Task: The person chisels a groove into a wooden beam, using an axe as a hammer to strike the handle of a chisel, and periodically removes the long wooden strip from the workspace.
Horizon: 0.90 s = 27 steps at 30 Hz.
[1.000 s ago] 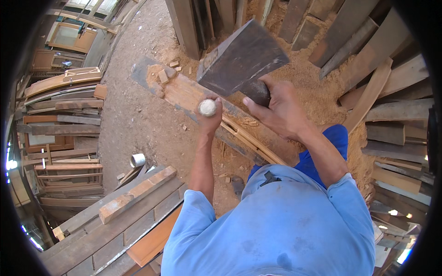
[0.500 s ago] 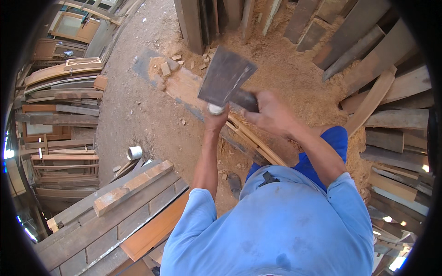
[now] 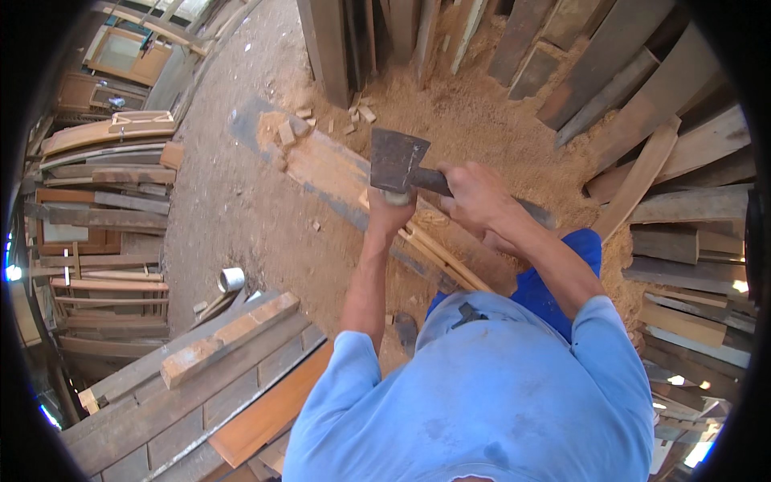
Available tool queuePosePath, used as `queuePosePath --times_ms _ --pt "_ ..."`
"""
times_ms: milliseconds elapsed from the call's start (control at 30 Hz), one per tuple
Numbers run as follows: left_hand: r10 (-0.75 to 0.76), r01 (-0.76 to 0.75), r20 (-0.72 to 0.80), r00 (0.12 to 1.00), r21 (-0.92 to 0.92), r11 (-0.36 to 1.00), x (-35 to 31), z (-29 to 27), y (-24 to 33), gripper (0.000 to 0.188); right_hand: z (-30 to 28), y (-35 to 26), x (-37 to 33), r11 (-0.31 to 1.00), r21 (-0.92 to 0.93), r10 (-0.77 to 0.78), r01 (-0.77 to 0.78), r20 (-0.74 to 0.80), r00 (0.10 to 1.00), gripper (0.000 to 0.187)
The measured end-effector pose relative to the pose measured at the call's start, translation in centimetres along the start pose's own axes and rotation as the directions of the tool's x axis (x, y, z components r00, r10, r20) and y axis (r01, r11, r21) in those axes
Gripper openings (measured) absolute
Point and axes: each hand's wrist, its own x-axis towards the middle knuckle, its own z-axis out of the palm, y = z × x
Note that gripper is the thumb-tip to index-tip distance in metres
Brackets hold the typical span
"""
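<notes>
My right hand [image 3: 479, 195] is closed round the dark handle of a hatchet [image 3: 398, 159]. The broad, worn metal head is over my left hand, close to the pale round end of a tool handle [image 3: 396, 198]. My left hand [image 3: 390, 215] is wrapped round that upright handle; the tool's lower end is hidden, so its kind does not show. Below my hands, a long, narrow wooden piece with a groove [image 3: 446, 259] lies along a thick low plank [image 3: 328, 165]. Its near end reaches my lap.
Small wood offcuts [image 3: 287, 132] and sawdust lie on the plank's far end. Stacked boards [image 3: 233, 361] stand at lower left, with a white cup-like container [image 3: 231, 279] beside them. More timber [image 3: 683, 201] leans along the right, and frames [image 3: 104, 217] line the left.
The hatchet head has come down and slightly right, lower over my left hand. My left hand has shifted a little to the right, still gripping the pale-ended handle.
</notes>
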Motion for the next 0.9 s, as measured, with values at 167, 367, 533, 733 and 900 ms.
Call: queuePosePath --times_ms 167,367,533,733,900 --pt "-0.161 0.164 0.064 0.985 -0.039 0.986 -2.5 -2.6 -2.2 0.011 -3.1 -3.5 -0.5 0.882 0.471 0.072 -0.016 -0.101 0.992 0.028" --pt "-0.009 0.008 -0.019 1.000 -0.045 0.999 -3.5 -2.6 -1.4 0.017 1.0 -2.0 0.2 0.991 0.057 -0.126 0.124 0.038 0.991 0.029" --pt "-0.150 0.144 0.122 0.981 0.056 0.988 -5.8 -3.0 -1.0 0.020 -0.5 -3.4 -0.2 0.952 0.301 -0.066 0.053 0.034 0.997 0.032" --pt "-0.049 0.044 0.117 0.992 0.047 0.998 -5.1 -3.6 -2.0 0.027 0.8 -3.7 0.6 0.784 0.393 -0.368 0.480 -0.329 0.870 0.029" --pt "-0.053 0.049 0.088 0.995 0.049 0.998 -4.6 -2.8 -3.1 0.031 0.9 -2.1 -0.8 0.998 0.046 -0.062 0.053 0.213 0.975 0.030"
